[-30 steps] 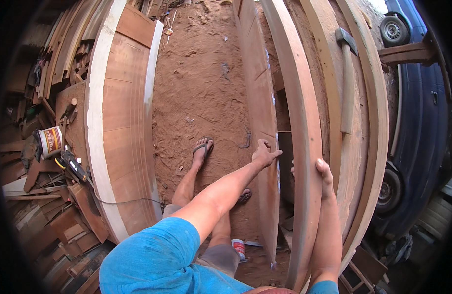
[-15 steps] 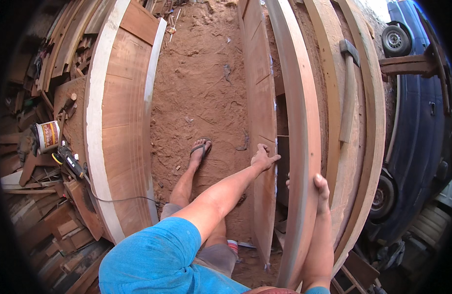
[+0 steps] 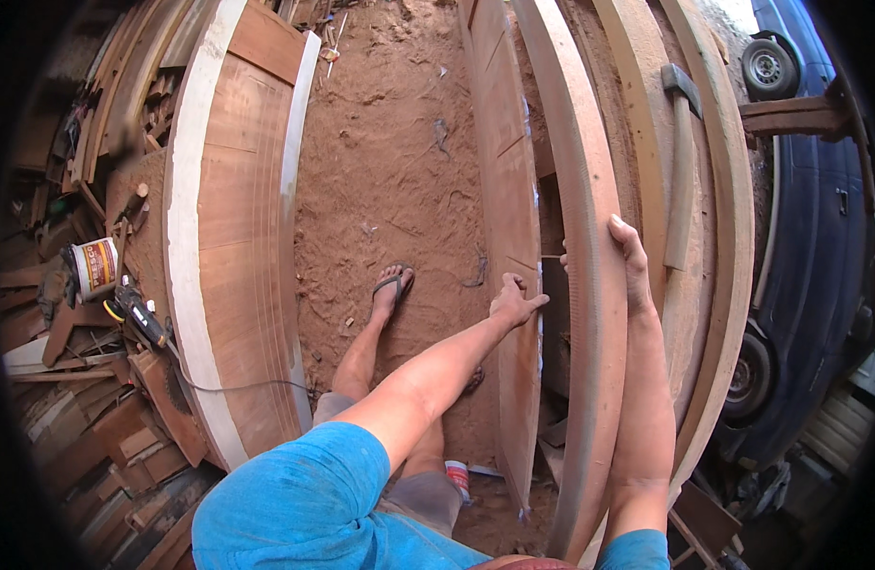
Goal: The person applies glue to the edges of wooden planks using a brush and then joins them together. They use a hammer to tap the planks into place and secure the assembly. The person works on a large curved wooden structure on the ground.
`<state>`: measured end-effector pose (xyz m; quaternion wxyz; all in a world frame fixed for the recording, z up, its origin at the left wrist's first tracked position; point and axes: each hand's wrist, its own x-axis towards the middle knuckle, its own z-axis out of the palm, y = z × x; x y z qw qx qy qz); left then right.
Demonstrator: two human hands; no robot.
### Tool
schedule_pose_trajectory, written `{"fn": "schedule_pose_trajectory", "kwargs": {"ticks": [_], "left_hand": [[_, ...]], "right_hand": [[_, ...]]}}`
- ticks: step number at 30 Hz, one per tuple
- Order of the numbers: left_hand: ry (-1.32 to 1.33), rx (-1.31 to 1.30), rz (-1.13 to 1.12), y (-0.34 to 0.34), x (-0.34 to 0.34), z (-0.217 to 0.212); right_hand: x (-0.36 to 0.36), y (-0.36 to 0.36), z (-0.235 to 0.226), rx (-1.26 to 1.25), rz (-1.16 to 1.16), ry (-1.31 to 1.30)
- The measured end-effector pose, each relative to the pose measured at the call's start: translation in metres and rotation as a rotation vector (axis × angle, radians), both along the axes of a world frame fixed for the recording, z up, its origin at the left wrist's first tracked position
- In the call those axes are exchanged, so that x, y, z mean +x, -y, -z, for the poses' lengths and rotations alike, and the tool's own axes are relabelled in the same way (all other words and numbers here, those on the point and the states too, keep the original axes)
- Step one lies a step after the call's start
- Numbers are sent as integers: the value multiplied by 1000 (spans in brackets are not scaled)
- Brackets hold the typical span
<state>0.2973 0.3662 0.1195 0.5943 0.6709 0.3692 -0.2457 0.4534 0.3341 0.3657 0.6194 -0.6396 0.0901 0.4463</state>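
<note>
My right hand (image 3: 633, 261) is wrapped over a long, thick wooden beam (image 3: 589, 180), with fingertips just showing on its left side. The forearm runs along the beam's right side. Left of it, a panelled wooden door (image 3: 502, 190) stands on its long edge. My left hand (image 3: 519, 300) is against this door near its upper edge, thumb spread out past the edge and fingers loosely bent. No tool shows in either hand.
Further right, a hammer-like tool (image 3: 681, 171) with a wooden handle lies on planks. A blue vehicle (image 3: 812, 256) stands beyond. At left are another panelled door (image 3: 238, 218), a corded power tool (image 3: 138, 312), a bucket (image 3: 95, 266) and scrap wood (image 3: 124, 437). Reddish earth floor lies between the doors.
My right hand has slid farther away along the beam, its forearm now more stretched out. The left hand stays in nearly the same spot at the door's edge.
</note>
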Motion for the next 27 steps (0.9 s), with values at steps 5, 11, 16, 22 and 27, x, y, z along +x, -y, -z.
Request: {"fn": "schedule_pose_trajectory", "kwargs": {"ticks": [5,11,16,22,27], "left_hand": [[-3,-1,17,-3,0,0],[22,-8,29,-10,-2,-3],[52,62,61,-12,-7,4],[24,-7,53,-10,-8,12],[68,-39,12,-9,-11,27]], "right_hand": [[-18,15,-4,12,-5,-34],[-63,46,17,12,90,-79],[-65,54,57,81,32,-138],[-99,89,100,-21,53,-131],[-95,98,121,11,50,-135]]}}
